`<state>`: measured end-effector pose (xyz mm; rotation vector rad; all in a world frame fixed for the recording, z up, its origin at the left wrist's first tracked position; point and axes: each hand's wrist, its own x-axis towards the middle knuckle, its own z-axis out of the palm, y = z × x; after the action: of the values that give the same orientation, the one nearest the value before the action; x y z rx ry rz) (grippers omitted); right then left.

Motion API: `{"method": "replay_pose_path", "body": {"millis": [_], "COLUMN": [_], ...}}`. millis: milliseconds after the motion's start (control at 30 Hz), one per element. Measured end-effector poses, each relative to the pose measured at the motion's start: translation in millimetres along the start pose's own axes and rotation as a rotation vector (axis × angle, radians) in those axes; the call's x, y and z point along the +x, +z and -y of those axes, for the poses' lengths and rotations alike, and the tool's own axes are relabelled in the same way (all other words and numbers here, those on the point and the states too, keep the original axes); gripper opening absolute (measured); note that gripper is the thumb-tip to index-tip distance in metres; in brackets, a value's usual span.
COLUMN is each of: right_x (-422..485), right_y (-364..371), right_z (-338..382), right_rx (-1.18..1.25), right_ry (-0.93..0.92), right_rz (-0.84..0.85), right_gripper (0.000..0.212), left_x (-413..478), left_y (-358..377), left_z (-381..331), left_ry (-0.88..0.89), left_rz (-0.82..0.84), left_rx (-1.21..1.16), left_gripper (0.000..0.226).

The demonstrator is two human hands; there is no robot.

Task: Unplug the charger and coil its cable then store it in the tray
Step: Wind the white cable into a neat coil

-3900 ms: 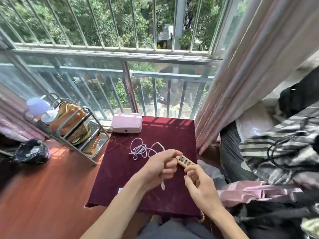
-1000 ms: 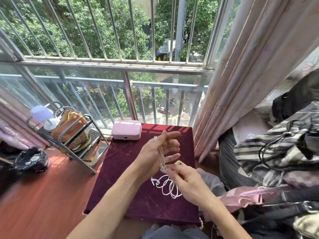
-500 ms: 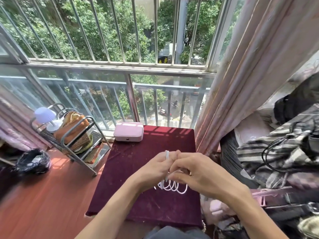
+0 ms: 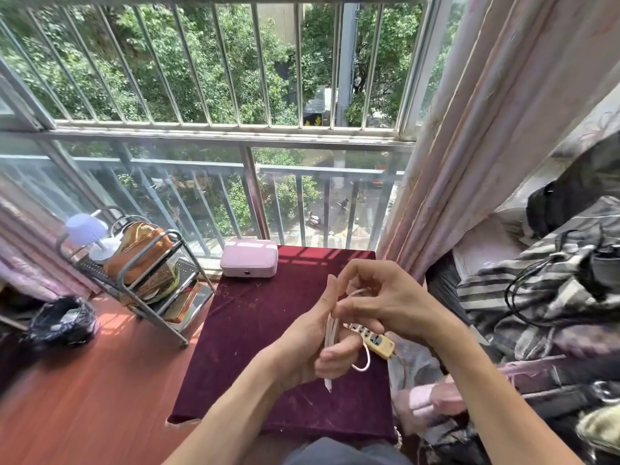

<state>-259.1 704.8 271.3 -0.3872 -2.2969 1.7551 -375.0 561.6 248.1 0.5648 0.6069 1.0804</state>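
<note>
A small table (image 4: 255, 333) draped in dark red cloth stands against the balcony railing (image 4: 235, 139); a pink box (image 4: 249, 262), possibly the tray, sits at its far edge, ahead and left of both hands. A yellow power strip (image 4: 377, 340) lies at the table's right edge, just under the right wrist. The left hand (image 4: 318, 344), nearer the box, is closed around a bundle of white cable (image 4: 330, 330) whose loops run roughly upright, one connector hanging below. The right hand (image 4: 385, 300) pinches the cable's upper turn with narrowed fingers. Coiling appears nearly finished.
</note>
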Motion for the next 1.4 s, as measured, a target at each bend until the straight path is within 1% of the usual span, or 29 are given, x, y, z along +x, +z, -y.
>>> {"method": "replay_pose_path", "body": {"millis": [67, 133, 167, 233, 267, 300, 333, 367, 433, 467, 533, 567, 600, 667, 733, 800, 867, 933, 1000, 1100, 1133, 1200, 1300, 1333, 1400], "right_x": [-1, -3, -3, -3, -4, -5, -6, -8, -11, -11, -10, -9, -8, -6, -6, -9, -16, -25, -33, -40, -41, -43, -45, -46, -48], "right_y": [2, 4, 5, 8, 10, 12, 15, 18, 26, 31, 40, 43, 46, 51, 55, 57, 59, 63, 67, 70, 70, 65, 56, 53, 46], "right_z": [-5, -9, -12, -19, -23, -29, -35, -40, -48, -49, -49, -49, -48, -45, -43, -45, -51, -54, -49, -35, -30, -19, -5, 1, 12], "right_rx": [0.08, 0.192, 0.26, 0.348, 0.386, 0.444, 0.51, 0.552, 0.541, 0.523, 0.514, 0.507, 0.493, 0.449, 0.369, 0.216, 0.057, -0.087, -0.174, -0.318, -0.366, -0.464, -0.659, -0.703, -0.718], "right_ry": [-0.009, -0.008, 0.001, 0.026, 0.039, 0.045, 0.05, 0.057, 0.08, 0.086, 0.092, 0.094, 0.094, 0.081, 0.049, 0.047, 0.072, 0.083, 0.072, 0.041, 0.035, 0.033, 0.022, 0.017, 0.001], "right_rz": [-0.004, 0.019, 0.028, -0.003, -0.036, -0.068, -0.093, -0.114, -0.155, -0.177, -0.228, -0.251, -0.273, -0.301, -0.344, -0.396, -0.41, -0.375, -0.323, -0.222, -0.191, -0.136, -0.032, -0.004, 0.043], "right_gripper": [0.019, 0.021, 0.03, 0.061, 0.067, 0.064, 0.055, 0.049, 0.046, 0.045, 0.053, 0.054, 0.05, 0.037, 0.031, 0.028, 0.02, 0.018, 0.018, 0.02, 0.022, 0.024, 0.035, 0.036, 0.028], "left_x": [-5, -9, -10, -14, -15, -16, -17, -19, -21, -21, -19, -16, -15, -12, -8, -6, -6, -7, -6, -3, -2, -3, -8, -9, -12], "left_y": [4, 9, 11, 14, 15, 15, 15, 15, 17, 18, 20, 19, 19, 19, 18, 14, 6, -3, -10, -14, -15, -16, -18, -18, -18], "left_z": [-4, -7, -9, -13, -16, -19, -22, -26, -30, -30, -28, -28, -27, -29, -32, -35, -39, -41, -41, -37, -36, -34, -33, -32, -32], "left_ry": [0.004, -0.012, -0.016, 0.007, 0.033, 0.056, 0.082, 0.107, 0.153, 0.181, 0.209, 0.21, 0.212, 0.237, 0.285, 0.351, 0.413, 0.468, 0.499, 0.503, 0.497, 0.483, 0.429, 0.401, 0.343], "left_rz": [0.03, 0.029, 0.026, 0.045, 0.067, 0.1, 0.124, 0.135, 0.143, 0.145, 0.134, 0.131, 0.125, 0.082, 0.004, -0.07, -0.136, -0.247, -0.366, -0.471, -0.492, -0.512, -0.502, -0.505, -0.504], "left_rx": [-0.02, -0.046, -0.063, -0.106, -0.147, -0.212, -0.285, -0.347, -0.401, -0.388, -0.342, -0.323, -0.302, -0.26, -0.258, -0.3, -0.345, -0.326, -0.249, -0.168, -0.143, -0.085, 0.009, 0.043, 0.098], "left_gripper": [0.085, 0.08, 0.074, 0.057, 0.049, 0.042, 0.037, 0.035, 0.045, 0.052, 0.058, 0.058, 0.056, 0.053, 0.053, 0.057, 0.059, 0.052, 0.048, 0.052, 0.054, 0.05, 0.047, 0.047, 0.048]}}
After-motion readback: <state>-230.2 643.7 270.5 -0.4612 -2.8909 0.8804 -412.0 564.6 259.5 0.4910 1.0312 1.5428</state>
